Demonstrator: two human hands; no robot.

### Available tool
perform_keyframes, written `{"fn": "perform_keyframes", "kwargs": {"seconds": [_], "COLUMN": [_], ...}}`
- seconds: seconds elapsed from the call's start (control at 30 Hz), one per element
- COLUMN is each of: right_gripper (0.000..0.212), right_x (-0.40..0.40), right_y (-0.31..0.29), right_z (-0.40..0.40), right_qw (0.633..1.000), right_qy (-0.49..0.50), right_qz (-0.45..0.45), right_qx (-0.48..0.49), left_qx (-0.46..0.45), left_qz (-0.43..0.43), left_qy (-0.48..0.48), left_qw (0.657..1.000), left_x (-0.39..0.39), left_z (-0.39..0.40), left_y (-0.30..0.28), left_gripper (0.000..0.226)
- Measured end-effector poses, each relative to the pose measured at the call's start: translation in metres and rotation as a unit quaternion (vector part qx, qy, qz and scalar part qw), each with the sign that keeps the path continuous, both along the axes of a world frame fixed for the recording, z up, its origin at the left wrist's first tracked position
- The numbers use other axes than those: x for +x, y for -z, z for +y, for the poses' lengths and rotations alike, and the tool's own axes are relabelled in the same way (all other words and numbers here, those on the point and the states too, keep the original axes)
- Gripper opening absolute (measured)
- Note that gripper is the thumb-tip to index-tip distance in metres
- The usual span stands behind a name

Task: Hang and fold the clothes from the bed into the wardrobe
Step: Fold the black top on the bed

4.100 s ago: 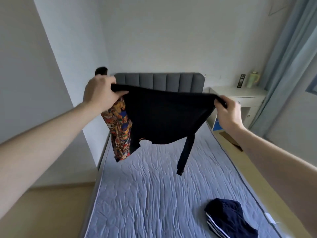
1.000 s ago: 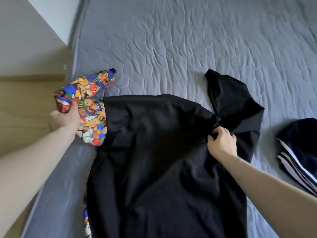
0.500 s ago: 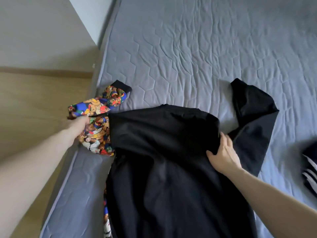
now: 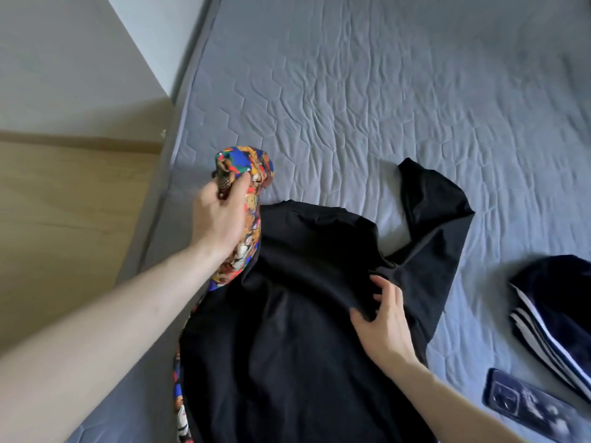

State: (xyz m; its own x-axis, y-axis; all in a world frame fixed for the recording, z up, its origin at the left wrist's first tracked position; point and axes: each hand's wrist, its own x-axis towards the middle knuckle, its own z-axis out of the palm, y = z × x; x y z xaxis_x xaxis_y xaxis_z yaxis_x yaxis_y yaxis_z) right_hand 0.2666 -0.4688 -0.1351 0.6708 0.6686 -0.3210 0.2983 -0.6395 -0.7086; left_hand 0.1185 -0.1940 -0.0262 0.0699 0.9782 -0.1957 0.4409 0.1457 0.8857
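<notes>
Here, the left hand (image 4: 220, 219) grips a printed sleeve (image 4: 246, 193) while the right hand (image 4: 382, 324), fingers spread, flattens the black top (image 4: 287, 314); folding that sleeve inward likely follows.

One view only, from the person's head, tilted steeply down and forward over the grey quilted mattress (image 4: 367, 91), close above it. Both bare forearms enter from 7 and 5 o'clock. The pale wall (image 4: 64, 59) and wooden floor (image 4: 64, 203) fill 9 to 11 o'clock; wide-angle bending curves the mattress edge. No second view shares the scene.
</notes>
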Motion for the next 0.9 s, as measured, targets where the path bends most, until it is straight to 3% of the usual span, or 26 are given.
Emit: {"fn": "perform_keyframes", "kwargs": {"seconds": [0.3, 0.4, 0.53, 0.63, 0.7, 0.8, 0.9], "right_gripper": [0.05, 0.048, 0.046, 0.045, 0.042, 0.039, 0.034], "right_x": [0.037, 0.065, 0.092, 0.105, 0.106, 0.096, 0.076], "right_y": [-0.028, -0.037, -0.044, -0.045, -0.043, -0.038, -0.03], "right_z": [-0.087, -0.117, -0.16, -0.184, -0.193, -0.204, -0.207], "right_qw": [0.988, 0.981, 0.974, 0.971, 0.969, 0.968, 0.962], "right_qy": [0.13, 0.172, 0.206, 0.217, 0.219, 0.193, 0.164], "right_qz": [0.072, 0.081, 0.085, 0.092, 0.108, 0.145, 0.19], "right_qx": [-0.028, -0.026, -0.029, -0.034, -0.042, -0.07, -0.112], "left_qx": [0.105, 0.125, 0.086, -0.056, -0.085, -0.031, -0.039], "left_qz": [-0.041, -0.065, -0.051, 0.019, 0.081, 0.162, 0.259], "left_qy": [0.212, 0.225, 0.246, 0.425, 0.49, 0.445, 0.399], "left_qw": [0.971, 0.964, 0.964, 0.903, 0.864, 0.88, 0.879], "left_x": [0.135, 0.188, 0.253, 0.278, 0.267, 0.215, 0.123], "left_z": [-0.111, -0.147, -0.193, -0.214, -0.214, -0.21, -0.211], "left_y": [-0.043, -0.039, -0.027, -0.01, 0.006, 0.029, 0.045], "left_gripper": [0.024, 0.028, 0.034, 0.056, 0.072, 0.054, 0.043]}}
